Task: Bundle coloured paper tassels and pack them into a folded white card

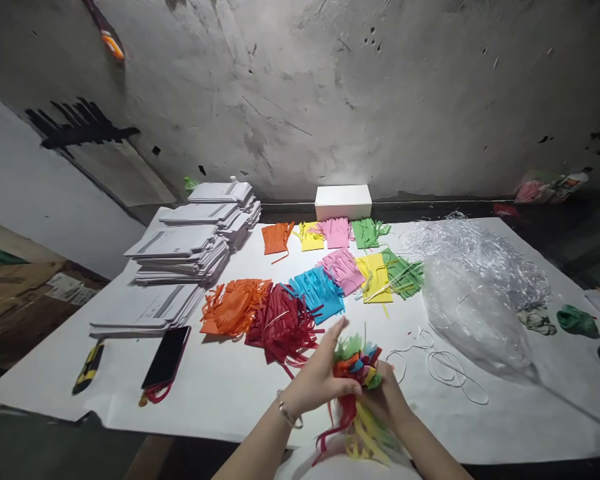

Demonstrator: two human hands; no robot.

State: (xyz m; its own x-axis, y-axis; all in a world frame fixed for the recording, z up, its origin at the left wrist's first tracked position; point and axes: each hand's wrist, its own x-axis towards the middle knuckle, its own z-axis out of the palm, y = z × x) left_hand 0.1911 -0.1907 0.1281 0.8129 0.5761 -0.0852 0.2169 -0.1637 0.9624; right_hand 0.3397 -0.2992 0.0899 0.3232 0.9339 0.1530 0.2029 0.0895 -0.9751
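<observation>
A bundle of fringed tissue-paper strips (357,367) in red, orange, blue, yellow and green is between my hands near the table's front edge. My right hand (387,400) is closed round its right side, with most fingers hidden. My left hand (320,377) is open against the left side, fingers stretched up and thumb lying across the front. Loose red and yellow strips hang below, slightly blurred. Just beyond lie fringed paper pieces: a dark red pile (283,323), an orange pile (237,307) and a blue piece (320,293).
Stacks of white paper (180,240) stand left, by a phone (166,358) and a yellow-black cutter (88,367). More fringed pieces (337,232) lie before a white box (343,201). At right are silver strands (485,253), a clear plastic bag (473,320) and white string (450,370).
</observation>
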